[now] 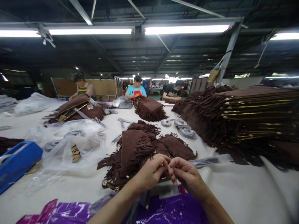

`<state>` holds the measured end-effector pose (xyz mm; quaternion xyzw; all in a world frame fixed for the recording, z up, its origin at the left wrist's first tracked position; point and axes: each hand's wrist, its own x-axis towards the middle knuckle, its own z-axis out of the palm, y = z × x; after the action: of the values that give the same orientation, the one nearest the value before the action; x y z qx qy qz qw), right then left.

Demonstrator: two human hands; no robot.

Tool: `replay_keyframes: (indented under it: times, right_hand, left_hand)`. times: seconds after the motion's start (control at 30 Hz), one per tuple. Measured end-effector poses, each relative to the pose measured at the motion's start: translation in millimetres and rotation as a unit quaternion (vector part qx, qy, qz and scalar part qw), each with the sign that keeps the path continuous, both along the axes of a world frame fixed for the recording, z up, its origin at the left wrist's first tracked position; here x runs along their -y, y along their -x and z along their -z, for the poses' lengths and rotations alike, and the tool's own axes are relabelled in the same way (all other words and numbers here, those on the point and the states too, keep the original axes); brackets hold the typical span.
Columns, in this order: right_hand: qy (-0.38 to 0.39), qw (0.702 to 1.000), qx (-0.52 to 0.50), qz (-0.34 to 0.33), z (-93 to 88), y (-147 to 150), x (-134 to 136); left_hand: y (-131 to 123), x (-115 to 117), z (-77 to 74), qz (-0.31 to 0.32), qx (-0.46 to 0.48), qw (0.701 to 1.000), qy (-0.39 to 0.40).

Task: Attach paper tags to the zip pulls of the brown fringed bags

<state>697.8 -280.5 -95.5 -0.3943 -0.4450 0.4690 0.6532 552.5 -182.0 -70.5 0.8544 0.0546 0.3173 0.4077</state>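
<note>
My left hand [154, 171] and my right hand [185, 174] meet at the fingertips, each closed in a pinch. Whatever lies between the fingers is too small to make out. Just beyond them a brown fringed bag [130, 146] lies on the table, with a zip and metal fittings along its near edge. Another brown fringed bag [174, 146] lies to its right, partly behind my hands. Below my wrists is shiny purple plastic sheeting [173, 208].
A tall stack of brown fringed bags [257, 105] rises at the right. Wrapped coils [187, 133] lie near it. At the left are a blue tape dispenser [21, 161] and a clear plastic bag [91, 152]. Further bags [150, 109] and several people are across the table [245, 189].
</note>
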Motion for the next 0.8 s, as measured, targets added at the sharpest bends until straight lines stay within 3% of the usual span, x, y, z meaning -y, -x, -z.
replay_keyframes:
  times: [0.13,0.27,0.33,0.5,0.8]
  right_hand:
    - [0.002,1.0,0.001,0.019,-3.1,-1,-1]
    - [0.004,0.99,-0.002,0.143,-3.1,-8,-4]
    - [0.019,0.984,0.026,0.173,-0.6,-11,-6]
    - [0.052,0.978,0.102,0.174,7.1,-5,-13]
    - [0.01,0.98,0.102,0.168,7.3,0,-15]
  left_hand:
    - [-3,0,5.1,0.002,-0.042,0.995,0.088]
    - [-8,1,11.7,-0.011,-0.035,0.974,0.225]
    - [-10,0,13.7,-0.021,-0.021,0.965,0.261]
    - [-12,1,16.1,-0.028,0.0,0.963,0.268]
    - [-9,1,12.0,-0.045,-0.002,0.966,0.253]
